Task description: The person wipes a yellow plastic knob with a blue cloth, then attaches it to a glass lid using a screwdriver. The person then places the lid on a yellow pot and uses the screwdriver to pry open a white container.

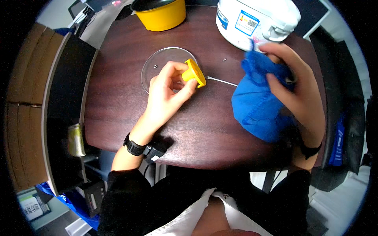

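Left hand (167,92) pinches a small yellow plastic knob (193,73) between thumb and fingertips, fingers closed on its stem, flat flange facing right. Knob is held just above the near-right edge of a round clear glass lid (151,65) that lies flat on the dark wood table (118,102); whether knob touches the lid can't be told. Small hole or screw visible on the lid, left of centre.

Right hand (297,84) grips a bunched blue cloth (256,104), fingers wrapped around it, cloth hanging down toward the near side. Hand and cloth sit at the near side of a white rice cooker (256,17) at the far right of the table; top of the cloth is touching or just beside its front.

A thin white stick-like tool (222,81) lies on the table between the two hands, just right of the knob. A tiny dark screw (224,59) lies farther off, near the cooker. Yellow pot (161,15) with dark interior stands at the far edge, beyond the lid. Black watch (134,147) on the left wrist.
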Tool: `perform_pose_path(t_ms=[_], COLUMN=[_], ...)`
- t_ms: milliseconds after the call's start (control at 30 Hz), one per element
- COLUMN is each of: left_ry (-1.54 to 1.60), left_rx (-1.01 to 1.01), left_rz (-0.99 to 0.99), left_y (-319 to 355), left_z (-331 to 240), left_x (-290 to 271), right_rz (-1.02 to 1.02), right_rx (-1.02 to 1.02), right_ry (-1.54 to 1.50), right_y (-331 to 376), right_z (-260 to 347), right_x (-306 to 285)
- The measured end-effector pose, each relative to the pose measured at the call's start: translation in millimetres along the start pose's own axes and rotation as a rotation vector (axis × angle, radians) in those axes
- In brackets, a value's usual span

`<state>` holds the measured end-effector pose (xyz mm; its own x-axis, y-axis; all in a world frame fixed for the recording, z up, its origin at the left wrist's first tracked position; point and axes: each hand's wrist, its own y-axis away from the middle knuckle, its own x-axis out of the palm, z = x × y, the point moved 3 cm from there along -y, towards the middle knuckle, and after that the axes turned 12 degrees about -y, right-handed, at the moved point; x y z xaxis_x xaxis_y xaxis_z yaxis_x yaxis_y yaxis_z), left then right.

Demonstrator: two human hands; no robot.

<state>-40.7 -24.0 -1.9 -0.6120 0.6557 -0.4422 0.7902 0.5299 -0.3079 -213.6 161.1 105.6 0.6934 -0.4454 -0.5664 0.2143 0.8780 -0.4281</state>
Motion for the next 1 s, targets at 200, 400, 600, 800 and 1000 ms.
perform_pose_path(t_ms=[200,400,600,800,1000], left_ry=[-0.132,-0.255,-0.248,-0.314,-0.321], left_rx=[0.159,0.245,0.302,0.328,0.297], left_rz=[0.012,0.079,0.109,0.104,0.163], left_y=[1.9,7.5,5.3,8.7,9.1], left_z=[-16.6,-24.0,-20.8,-26.2,-25.3], left_x=[-2.1,-12.0,-4.0,-7.5,-4.6], right_rz=[0.118,-0.041,-0.510,-1.060,-1.246], right_rx=[0.354,0.599,0.683,0.599,0.399], right_ry=[0.255,0.149,0.079,-0.065,-0.211], right_y=[29.8,73.0,142.9,199.5,219.5], right_z=[-3.4,-47.9,-52.5,-14.7,6.2], right_x=[-29.7,-97.5,-220.8,-303.9,-339.7])
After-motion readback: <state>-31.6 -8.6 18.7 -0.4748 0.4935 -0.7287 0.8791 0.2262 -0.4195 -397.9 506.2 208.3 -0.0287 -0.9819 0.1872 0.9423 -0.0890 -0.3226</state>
